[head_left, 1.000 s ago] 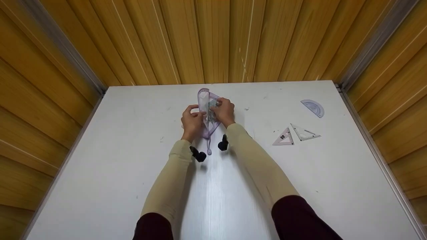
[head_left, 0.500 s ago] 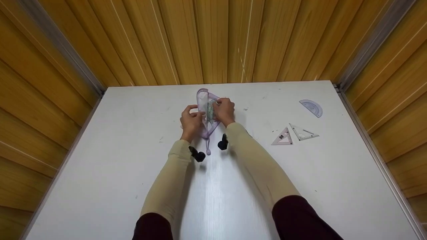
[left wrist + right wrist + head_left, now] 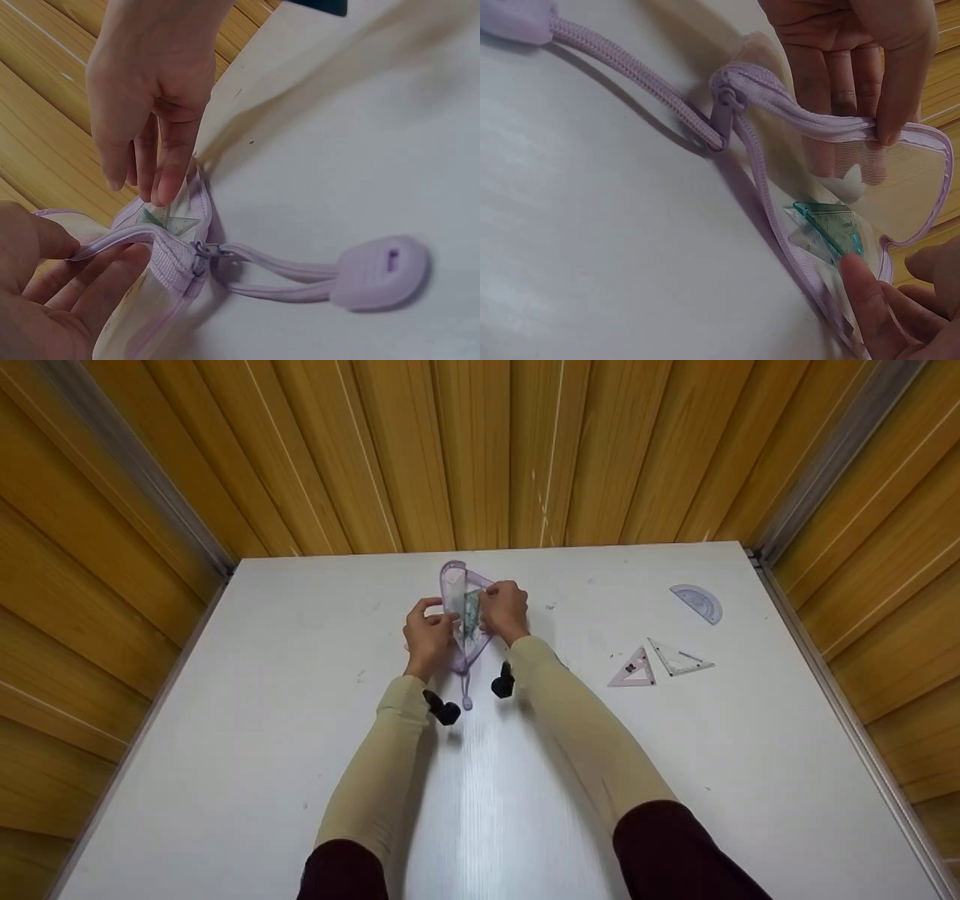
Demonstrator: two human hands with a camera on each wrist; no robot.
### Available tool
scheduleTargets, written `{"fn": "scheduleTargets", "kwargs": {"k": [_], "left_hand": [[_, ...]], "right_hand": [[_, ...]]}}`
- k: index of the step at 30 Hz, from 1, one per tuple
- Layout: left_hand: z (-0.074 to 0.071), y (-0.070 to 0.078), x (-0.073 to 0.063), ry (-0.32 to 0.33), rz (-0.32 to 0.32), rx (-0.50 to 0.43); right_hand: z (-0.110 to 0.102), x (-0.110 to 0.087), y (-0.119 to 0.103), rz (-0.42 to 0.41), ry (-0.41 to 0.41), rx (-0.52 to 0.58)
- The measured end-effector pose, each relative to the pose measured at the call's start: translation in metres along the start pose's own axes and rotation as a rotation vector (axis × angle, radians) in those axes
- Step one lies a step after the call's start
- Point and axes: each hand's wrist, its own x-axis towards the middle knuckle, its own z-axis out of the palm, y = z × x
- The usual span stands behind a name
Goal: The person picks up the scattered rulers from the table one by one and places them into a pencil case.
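The left hand [image 3: 429,636] pinches the zipped edge of a mesh pouch [image 3: 454,589], thumb on one side and fingers on the other, and the mouth of the pouch gapes. The right hand [image 3: 506,611] is at the opposite side of the mouth, its fingers mostly straight and its thumb apart from them. One of its fingertips touches a teal-edged set square [image 3: 831,225], which lies tilted inside the pouch with a clear piece [image 3: 804,232] just beside it.

The pouch has pale lilac trim and sits on the white desk [image 3: 225,735], near its far edge. At its near end is the zip slider [image 3: 724,124], from which a looped lilac cord [image 3: 292,264] runs out over the desk to a rounded plastic tab [image 3: 379,274].

Well to the right of the hands, three more pieces lie flat: a bluish protractor [image 3: 697,604] farthest back, then a clear set square [image 3: 664,658] and a pinkish set square [image 3: 631,667] close beside each other. Cream sleeves [image 3: 570,705] cover the person's forearms, with dark red fabric above them. Wood-patterned panels [image 3: 480,450] stand behind the desk.
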Motion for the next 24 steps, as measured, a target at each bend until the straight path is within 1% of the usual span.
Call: {"fn": "scheduleTargets", "kwargs": {"k": [3, 4, 7, 11, 15, 20, 24], "left_hand": [[0.0, 0.0, 0.0, -0.009, 0.021, -0.007], [0.0, 0.0, 0.0, -0.008, 0.019, -0.006], [0.001, 0.001, 0.0, -0.005, 0.001, -0.003], [0.001, 0.001, 0.001, -0.002, -0.035, -0.003], [0.001, 0.002, 0.001, -0.002, -0.043, -0.018], [0.002, 0.002, 0.001, 0.001, -0.044, -0.005], [0.002, 0.002, 0.001, 0.01, -0.046, -0.003]], "right_hand": [[-0.002, 0.0, 0.001, -0.009, -0.004, 0.018], [-0.003, 0.0, 0.001, -0.004, -0.015, 0.03], [-0.005, 0.001, 0.0, 0.028, -0.052, 0.076], [-0.008, 0.002, -0.001, 0.045, -0.071, 0.097], [-0.013, 0.003, -0.002, 0.027, -0.075, 0.117], [-0.019, 0.002, -0.001, -0.002, -0.089, 0.159], [-0.023, 0.003, 0.001, -0.046, -0.102, 0.141]]}}
